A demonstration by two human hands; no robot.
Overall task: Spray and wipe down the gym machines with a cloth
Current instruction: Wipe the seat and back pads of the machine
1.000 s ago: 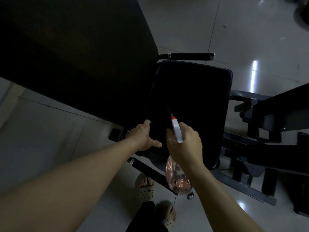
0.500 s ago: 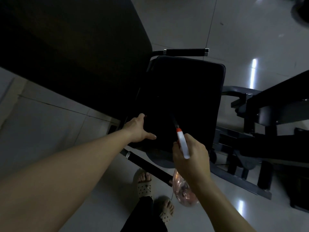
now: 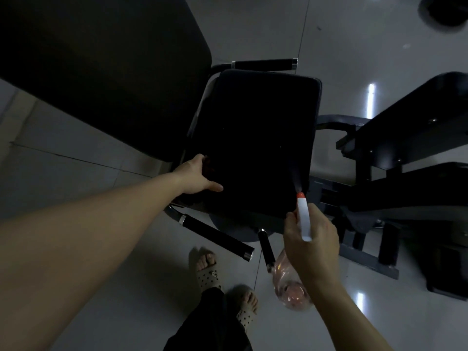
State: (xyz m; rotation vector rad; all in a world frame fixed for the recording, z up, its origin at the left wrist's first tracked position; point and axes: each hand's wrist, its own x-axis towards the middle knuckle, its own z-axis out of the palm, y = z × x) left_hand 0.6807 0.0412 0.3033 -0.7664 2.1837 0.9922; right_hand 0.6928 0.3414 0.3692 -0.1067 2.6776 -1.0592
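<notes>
A large dark pad (image 3: 101,72) filled the upper left of the frame above the pale tiled floor (image 3: 76,178). The left hand (image 3: 196,177) lay at the left edge of the black seat pad (image 3: 255,138) in the centre, thumb stretched out flat on the upholstery. Its fingers were bent over a dark reddish patch (image 3: 208,164), possibly the cloth. The light was too poor to confirm that, or to tell whether the fingers gripped anything. A black handle with metal ends (image 3: 217,236) projected below the seat toward the lower centre, and a second one (image 3: 263,64) ran across above the seat's top edge. Two sandalled feet (image 3: 207,271) stood on the floor at the bottom centre. Right of centre, the right hand (image 3: 311,239) was wrapped firmly round the neck of a clear spray bottle (image 3: 304,219). The bottle's orange-tipped nozzle was aimed at the seat's lower right corner, where a faint mist (image 3: 293,179) showed. A dark machine frame (image 3: 405,127) occupied the right of the frame.
</notes>
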